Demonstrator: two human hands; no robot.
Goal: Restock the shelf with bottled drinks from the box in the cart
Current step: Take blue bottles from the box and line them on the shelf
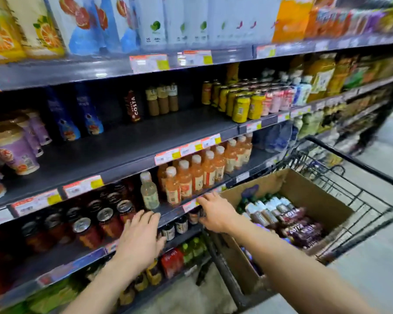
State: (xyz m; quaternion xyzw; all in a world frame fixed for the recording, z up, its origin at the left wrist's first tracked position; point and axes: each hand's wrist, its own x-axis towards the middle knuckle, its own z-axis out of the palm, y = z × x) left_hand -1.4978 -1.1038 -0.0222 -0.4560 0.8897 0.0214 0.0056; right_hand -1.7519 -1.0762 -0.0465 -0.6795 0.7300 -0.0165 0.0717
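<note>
A brown cardboard box sits in a black wire cart at the right, holding several dark Costa bottles with white caps. On the dark shelf stands a single Costa bottle beside three brown bottles. My left hand reaches toward the lower shelf edge, fingers extended, holding nothing. My right hand is spread open just left of the box, near the shelf's price strip, with nothing in it.
Orange bottles and one pale bottle fill the shelf below. Dark cans stand left of my hands. Yellow cans crowd the middle shelf's right end. Juice cartons line the top shelf. Grey floor lies at the right.
</note>
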